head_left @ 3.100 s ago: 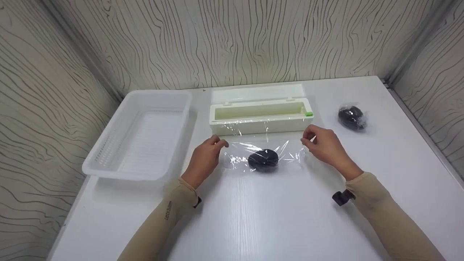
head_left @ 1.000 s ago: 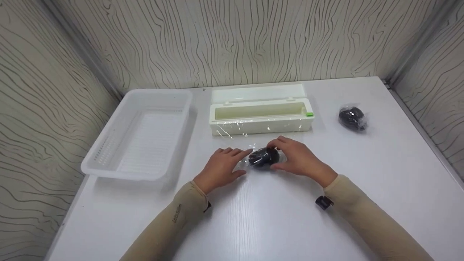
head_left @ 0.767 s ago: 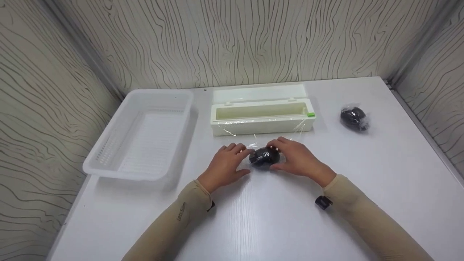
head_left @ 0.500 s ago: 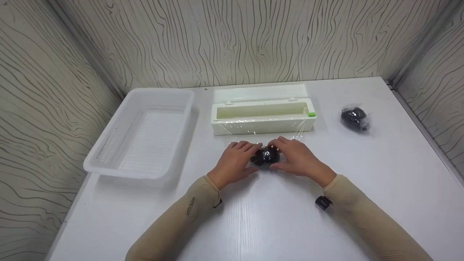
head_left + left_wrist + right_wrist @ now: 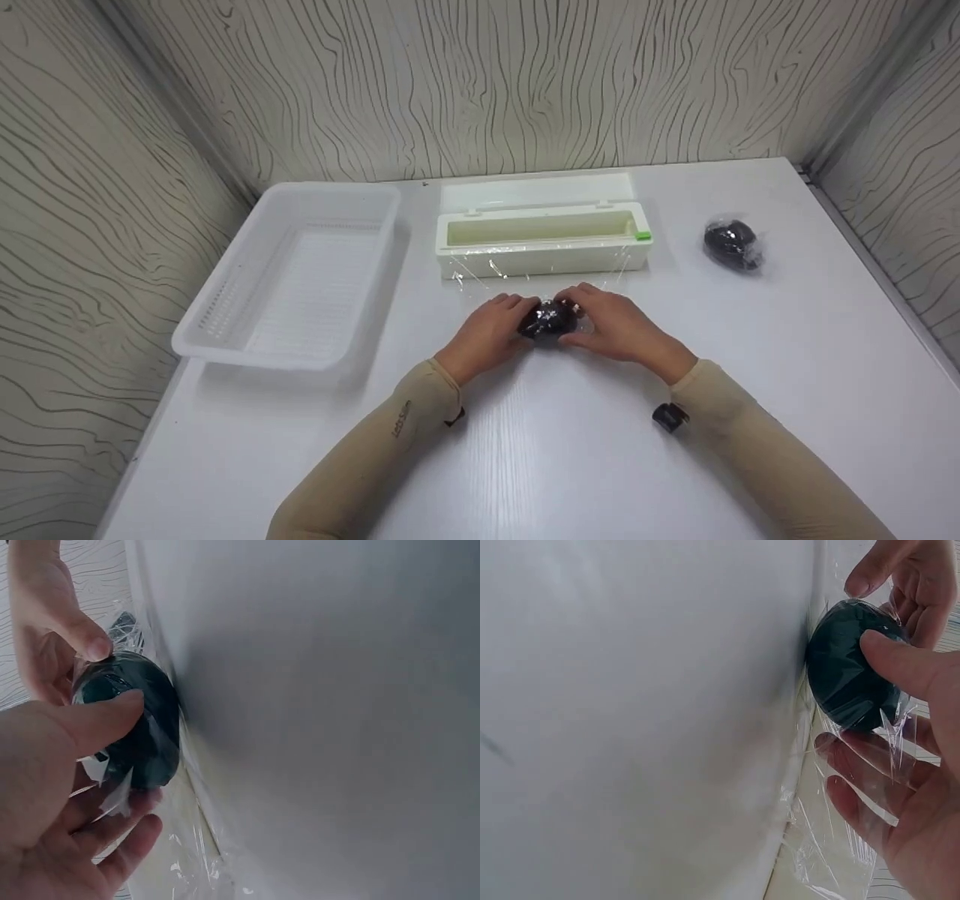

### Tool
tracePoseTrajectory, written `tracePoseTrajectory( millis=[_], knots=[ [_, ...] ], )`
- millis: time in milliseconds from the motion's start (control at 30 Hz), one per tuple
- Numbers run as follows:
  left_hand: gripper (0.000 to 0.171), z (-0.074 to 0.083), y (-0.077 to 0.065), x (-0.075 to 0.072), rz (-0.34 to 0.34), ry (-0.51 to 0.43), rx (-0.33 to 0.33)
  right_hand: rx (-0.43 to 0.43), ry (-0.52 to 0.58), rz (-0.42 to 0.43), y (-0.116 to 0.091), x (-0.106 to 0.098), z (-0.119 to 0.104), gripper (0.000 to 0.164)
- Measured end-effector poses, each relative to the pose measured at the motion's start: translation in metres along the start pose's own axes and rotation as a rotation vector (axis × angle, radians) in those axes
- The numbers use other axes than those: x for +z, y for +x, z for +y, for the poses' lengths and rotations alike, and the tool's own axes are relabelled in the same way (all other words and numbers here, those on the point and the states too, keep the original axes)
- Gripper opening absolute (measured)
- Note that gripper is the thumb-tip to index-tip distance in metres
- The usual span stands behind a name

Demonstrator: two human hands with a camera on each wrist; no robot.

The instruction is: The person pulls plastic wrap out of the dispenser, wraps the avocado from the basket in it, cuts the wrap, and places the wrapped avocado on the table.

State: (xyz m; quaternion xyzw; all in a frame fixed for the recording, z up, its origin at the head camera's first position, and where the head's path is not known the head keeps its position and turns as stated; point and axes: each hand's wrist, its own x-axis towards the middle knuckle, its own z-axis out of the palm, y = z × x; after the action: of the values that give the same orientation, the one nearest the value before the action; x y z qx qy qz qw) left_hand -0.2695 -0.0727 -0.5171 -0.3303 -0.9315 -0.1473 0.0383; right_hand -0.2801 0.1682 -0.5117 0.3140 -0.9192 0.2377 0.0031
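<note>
A smooth, dark, egg-shaped object (image 5: 548, 322) lies mid-table in front of the box, with clear plastic wrap (image 5: 808, 855) folded over and around it. My left hand (image 5: 486, 335) grips its left side, the thumb pressed on the wrapped surface in the left wrist view. From the right, my right hand (image 5: 621, 327) holds the same object between thumb and fingers, its fingertips behind the film in the right wrist view. The film runs from the object back to the long white wrap dispenser box (image 5: 585, 261), over its front wall.
A white slotted plastic basket (image 5: 259, 358) stands at the left. The dispenser's lid (image 5: 536, 190) is folded back behind it, and a green slider (image 5: 643, 235) sits at its right end. Farther right lies a second dark oval object (image 5: 729, 244) wrapped in film. Patterned walls enclose the table's back and sides.
Both hands have come in from the sides of the flat film to the dark object, and film is now folded round it. Lately my left hand moved right and closed on it; my right stayed.
</note>
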Motion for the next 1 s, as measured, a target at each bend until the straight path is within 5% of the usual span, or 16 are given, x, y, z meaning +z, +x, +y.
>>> tracePoseTrajectory(
  millis=[300,567,767,1000],
  knots=[
    [0.052,-0.007,0.003,-0.003,-0.023,-0.059,0.030,-0.015,-0.020,-0.033,0.000,-0.004,0.000,0.056],
    [0.063,-0.007,0.010,0.000,-0.040,-0.073,-0.020,-0.016,-0.002,-0.064,0.004,-0.008,0.002,0.053],
    [0.056,-0.008,0.013,0.000,-0.020,-0.070,-0.002,0.007,0.009,-0.056,0.004,-0.004,0.004,0.060],
    [0.049,-0.013,0.014,-0.003,-0.070,-0.097,0.014,-0.002,-0.011,-0.034,0.005,-0.001,0.004,0.061]
  ],
)
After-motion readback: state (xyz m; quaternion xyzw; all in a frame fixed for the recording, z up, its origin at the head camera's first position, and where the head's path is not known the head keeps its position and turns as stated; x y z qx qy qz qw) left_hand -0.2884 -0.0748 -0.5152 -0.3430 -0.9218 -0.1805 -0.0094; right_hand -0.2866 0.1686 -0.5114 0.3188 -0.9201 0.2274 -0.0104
